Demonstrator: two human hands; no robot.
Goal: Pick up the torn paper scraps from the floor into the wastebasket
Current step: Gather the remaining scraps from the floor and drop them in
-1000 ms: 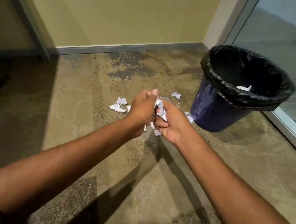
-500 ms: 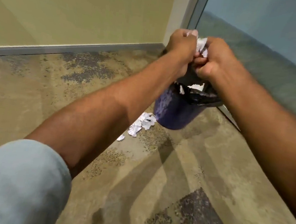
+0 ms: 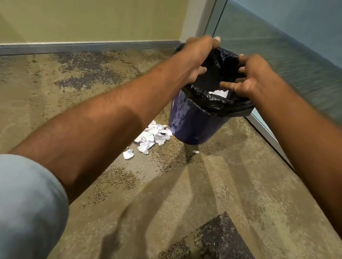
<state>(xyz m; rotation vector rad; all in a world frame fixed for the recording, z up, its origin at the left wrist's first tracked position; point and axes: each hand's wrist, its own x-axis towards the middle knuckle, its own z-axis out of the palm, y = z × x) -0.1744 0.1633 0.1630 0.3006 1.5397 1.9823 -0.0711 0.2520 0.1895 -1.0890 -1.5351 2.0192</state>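
A dark blue wastebasket (image 3: 189,123) with a black liner (image 3: 217,104) stands in the corner. White paper scraps (image 3: 219,93) lie inside it. My left hand (image 3: 196,56) and my right hand (image 3: 249,76) hover over its mouth, fingers spread, with nothing in them. On the floor to the left of the basket's base lies a pile of torn white scraps (image 3: 153,137). One separate scrap (image 3: 128,154) lies a little nearer, and a tiny scrap (image 3: 195,152) sits in front of the basket.
A yellow wall with a grey baseboard (image 3: 79,46) runs behind. A glass panel with a metal frame (image 3: 270,137) closes the right side. The mottled carpet (image 3: 180,193) spreads toward me.
Both hands carried a bundle of scraps from the floor up over the basket, then opened. The bundle has left my hands and scraps show inside the liner.
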